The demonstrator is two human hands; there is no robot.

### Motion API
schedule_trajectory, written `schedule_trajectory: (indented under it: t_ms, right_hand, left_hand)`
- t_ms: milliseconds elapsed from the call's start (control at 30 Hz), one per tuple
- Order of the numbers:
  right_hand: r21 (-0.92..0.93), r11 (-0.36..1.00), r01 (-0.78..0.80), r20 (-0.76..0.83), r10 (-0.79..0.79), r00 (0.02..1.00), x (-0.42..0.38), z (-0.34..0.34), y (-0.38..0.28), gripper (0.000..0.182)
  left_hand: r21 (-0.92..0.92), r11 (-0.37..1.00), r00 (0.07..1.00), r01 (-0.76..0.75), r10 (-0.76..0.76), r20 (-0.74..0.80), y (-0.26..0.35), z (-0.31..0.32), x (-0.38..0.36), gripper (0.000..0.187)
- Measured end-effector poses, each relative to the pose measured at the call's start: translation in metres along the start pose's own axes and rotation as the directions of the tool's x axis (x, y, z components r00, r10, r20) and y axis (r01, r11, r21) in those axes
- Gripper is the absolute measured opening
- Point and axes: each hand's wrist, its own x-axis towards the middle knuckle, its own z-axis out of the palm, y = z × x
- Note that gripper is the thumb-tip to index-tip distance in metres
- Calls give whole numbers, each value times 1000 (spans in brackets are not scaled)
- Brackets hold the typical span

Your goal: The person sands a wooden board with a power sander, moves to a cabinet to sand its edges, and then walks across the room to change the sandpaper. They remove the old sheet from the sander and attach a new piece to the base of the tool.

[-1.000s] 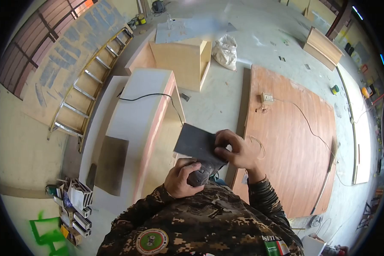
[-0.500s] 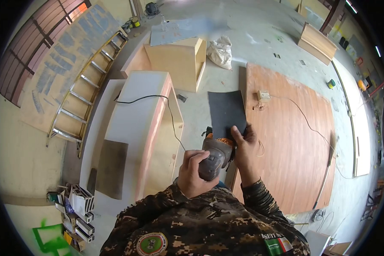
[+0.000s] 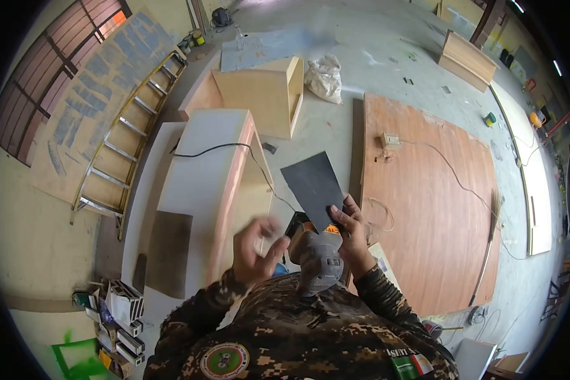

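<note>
A dark sheet of sandpaper (image 3: 316,190) stands at a slant over the front of a grey electric sander (image 3: 320,256). My right hand (image 3: 354,233) pinches the sheet's lower right edge, thumb on top. Against my camouflage jacket rests the back end of the sander, its orange-marked pad end facing forward. Off the tool to the left, my left hand (image 3: 256,250) holds nothing, thumb and fingers apart, the fingers smeared by motion. A cable (image 3: 218,147) runs across the white cabinet toward the sander.
At left lies a white cabinet box (image 3: 209,133) with a brown sheet (image 3: 166,253) on it. A wood-grain panel (image 3: 430,209) at right bears a socket box (image 3: 390,140). A ladder (image 3: 126,139), a plywood box (image 3: 259,95) and a white sack (image 3: 323,79) are farther off.
My left hand has let go of the sander and moved left. The sandpaper has tilted to the left, and the sander has turned, its back end now against my jacket.
</note>
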Motion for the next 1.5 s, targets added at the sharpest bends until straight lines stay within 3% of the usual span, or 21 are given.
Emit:
schedule_trajectory:
  t_ms: [33, 67, 100, 167, 233, 267, 400, 500, 567, 733, 800, 900, 1033, 1100, 1233, 1300, 1500]
  right_hand:
    - [3, 1000, -5, -5, 5, 1000, 1, 5, -1, 21]
    - [-62, 998, 32, 34, -30, 999, 2, 9, -1, 20]
    - [-124, 990, 73, 72, -65, 995, 4, 15, 0, 20]
    - [-130, 987, 96, 5, -96, 995, 3, 28, 2, 12]
    - [-382, 903, 197, -57, -235, 970, -6, 31, 2, 10]
    - [-448, 867, 216, -90, -284, 955, -11, 41, -1, 19]
    - [-536, 792, 292, -88, -397, 914, -15, 34, 6, 27]
    - [-564, 779, 275, -126, -410, 903, -20, 41, 3, 26]
    - [-556, 790, 259, -135, -393, 910, -25, 40, 3, 24]
    - [-495, 818, 295, -30, -355, 934, -26, 25, -1, 19]
    - [-188, 945, 267, 4, -271, 963, -25, 24, -5, 13]
    - [-159, 972, 170, -29, -177, 984, -23, 16, -3, 11]
    - [-294, 942, 164, -51, -186, 981, -20, 20, -9, 9]
    - [-370, 905, 211, 41, -211, 977, -18, 16, -9, 8]
    - [-389, 899, 202, 0, -219, 976, -20, 22, -14, 9]
    - [-455, 859, 233, 22, -250, 968, -20, 18, -15, 10]
    - [-422, 850, 317, 115, -297, 948, -18, 4, -8, 9]
  left_hand:
    - [210, 970, 971, -120, 159, -179, 10, 0, 21, 59]
    - [-3, 994, 974, -111, 109, -198, 5, 7, 32, 54]
    - [-604, 796, 993, -39, -36, -112, -2, 22, 35, 48]
    - [-337, 939, 997, 62, -45, 57, 13, 12, 31, 39]
    - [-501, 857, 989, 118, -149, -22, 12, 22, 34, 29]
    - [-528, 843, 992, 106, -126, -3, 11, 20, 37, 26]
    - [-528, 848, 999, 49, -50, 12, 17, 8, 39, 28]
    - [-591, 786, 983, 183, -129, 133, 14, -2, 44, 21]
    - [-496, 823, 960, 278, -218, 176, 11, -5, 47, 16]
    - [-456, 871, 983, 183, -148, 112, 22, -8, 55, 17]
    - [-416, 890, 980, 187, -137, 147, 10, -12, 53, 17]
    - [-395, 902, 978, 176, -115, 174, 1, -12, 53, 16]
    - [-479, 868, 989, 131, -84, 120, 7, -6, 55, 14]
    - [-441, 892, 993, 98, -57, 105, 13, -10, 55, 15]
    - [-405, 912, 996, 70, -44, 72, 13, -5, 55, 16]
    - [-387, 920, 997, 70, -48, 68, 14, -5, 54, 16]
    - [-374, 925, 996, 66, -41, 75, -1, -6, 54, 18]
